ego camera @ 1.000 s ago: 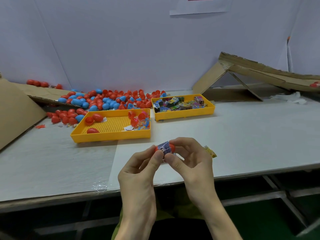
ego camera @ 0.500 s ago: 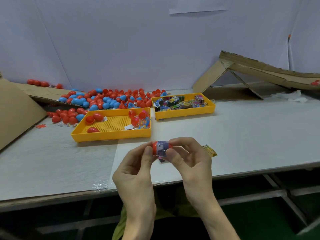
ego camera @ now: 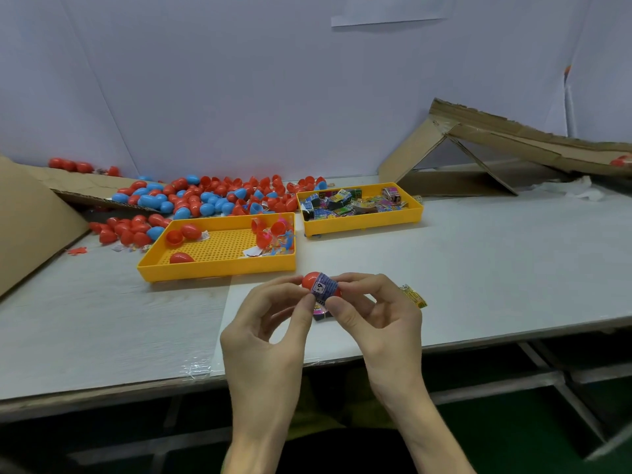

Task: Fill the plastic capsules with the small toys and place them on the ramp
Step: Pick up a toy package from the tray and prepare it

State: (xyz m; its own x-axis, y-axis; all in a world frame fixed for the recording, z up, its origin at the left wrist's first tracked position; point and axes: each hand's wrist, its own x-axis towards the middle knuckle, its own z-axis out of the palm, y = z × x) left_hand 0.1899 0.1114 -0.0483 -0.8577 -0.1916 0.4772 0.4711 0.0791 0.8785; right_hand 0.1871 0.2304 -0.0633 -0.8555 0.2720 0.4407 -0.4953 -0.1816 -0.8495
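Note:
A red capsule (ego camera: 310, 280) with a purple printed label wrapped around its middle sits between both hands above the table's front part. My left hand (ego camera: 270, 323) pinches its left end with thumb and fingers. My right hand (ego camera: 376, 311) pinches the labelled right side. A yellow packet (ego camera: 413, 295) sticks out behind my right hand. The cardboard ramp (ego camera: 513, 138) rises at the far right, with one red capsule (ego camera: 620, 161) on it at the frame edge.
A yellow tray (ego camera: 219, 265) holds a few red capsule halves and small toys. A second yellow tray (ego camera: 362, 224) holds printed packets. Several red and blue capsules (ego camera: 205, 196) lie heaped by the back wall. Cardboard (ego camera: 30, 220) slopes at the left.
The capsule has turned in my fingers, so the label's white patch now faces the camera. Both hands have stayed in about the same place.

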